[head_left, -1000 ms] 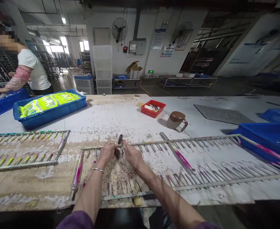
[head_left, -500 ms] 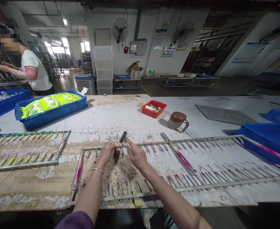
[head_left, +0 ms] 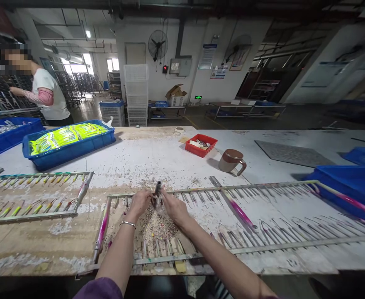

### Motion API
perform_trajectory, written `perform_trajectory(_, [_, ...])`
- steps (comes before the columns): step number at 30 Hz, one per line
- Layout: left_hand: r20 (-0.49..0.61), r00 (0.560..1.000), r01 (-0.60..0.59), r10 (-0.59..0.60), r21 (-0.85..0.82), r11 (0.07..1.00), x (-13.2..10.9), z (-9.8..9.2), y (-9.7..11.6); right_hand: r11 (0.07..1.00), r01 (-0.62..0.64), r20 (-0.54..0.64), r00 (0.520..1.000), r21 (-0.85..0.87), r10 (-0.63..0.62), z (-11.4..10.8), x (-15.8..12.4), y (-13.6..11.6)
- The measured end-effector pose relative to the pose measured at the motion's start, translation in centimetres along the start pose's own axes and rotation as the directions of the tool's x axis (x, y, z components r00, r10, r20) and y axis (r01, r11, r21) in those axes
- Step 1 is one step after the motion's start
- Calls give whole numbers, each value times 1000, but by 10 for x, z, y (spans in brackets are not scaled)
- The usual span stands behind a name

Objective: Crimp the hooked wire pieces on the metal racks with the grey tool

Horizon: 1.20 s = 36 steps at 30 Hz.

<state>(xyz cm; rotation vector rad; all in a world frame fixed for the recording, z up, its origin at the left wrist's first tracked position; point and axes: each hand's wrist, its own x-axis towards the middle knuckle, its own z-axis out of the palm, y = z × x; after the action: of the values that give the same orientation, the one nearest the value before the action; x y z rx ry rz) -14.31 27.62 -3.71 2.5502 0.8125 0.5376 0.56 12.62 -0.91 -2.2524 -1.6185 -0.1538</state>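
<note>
A long metal rack (head_left: 251, 246) lined with wire hooks and clips lies on the table. My left hand (head_left: 140, 202) is closed at its far bar, fingertips pinched on something too small to make out. Close beside it, my right hand (head_left: 175, 209) grips what looks like a small hammer (head_left: 158, 187); its grey cylindrical head stands above the bar, and the handle is mostly hidden by my fingers. Paint chips and crumbs (head_left: 159, 228) are heaped below both hands, inside the rack. A pink-and-silver crosspiece (head_left: 101, 226) closes the rack's left end.
A second rack (head_left: 36, 218) with yellow-tipped pieces lies left. Behind are a blue tray (head_left: 69, 150) of yellow packets, a red basket (head_left: 195, 149) and a brown mug (head_left: 230, 161). A blue bin (head_left: 350, 182) stands right. A co-worker (head_left: 50, 95) stands at far left.
My right hand has moved slightly left and down toward my left hand, and the hammer head has tipped more upright. The co-worker's arm has shifted a little.
</note>
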Motion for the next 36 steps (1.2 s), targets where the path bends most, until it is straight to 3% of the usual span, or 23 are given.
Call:
perform_trajectory(2, [7, 1000, 7, -7, 10, 1000, 0, 0, 1, 1000, 1, 12, 1000, 1, -1, -1, 0, -2])
perform_trajectory(7, [19, 999, 36, -36, 29, 999, 1, -1, 1, 996, 0, -128, 992, 87, 11, -2, -1, -4])
perform_trajectory(11, [28, 999, 29, -30, 31, 999, 0, -1, 3, 997, 0, -91, 996, 81, 7, -1, -4, -3])
perform_trajectory(16, [30, 998, 49, -50, 48, 998, 0, -3, 4, 996, -9, -135, 991, 93, 21, 0, -6, -2])
perform_trajectory(20, [39, 998, 48, -50, 49, 998, 0, -5, 6, 996, 17, -81, 997, 89, -10, 0, -5, -1])
perform_trajectory(25, [38, 997, 66, -69, 57, 996, 0, -5, 7, 995, 2, -138, 990, 96, 12, -4, 0, -5])
perform_trajectory(29, [37, 998, 49, -51, 51, 998, -1, -7, 8, 998, -26, -59, 998, 55, 30, -3, 2, -6])
perform_trajectory(36, [39, 997, 57, -59, 48, 997, -1, -8, 9, 997, -7, -94, 996, 72, 14, -6, 2, -2])
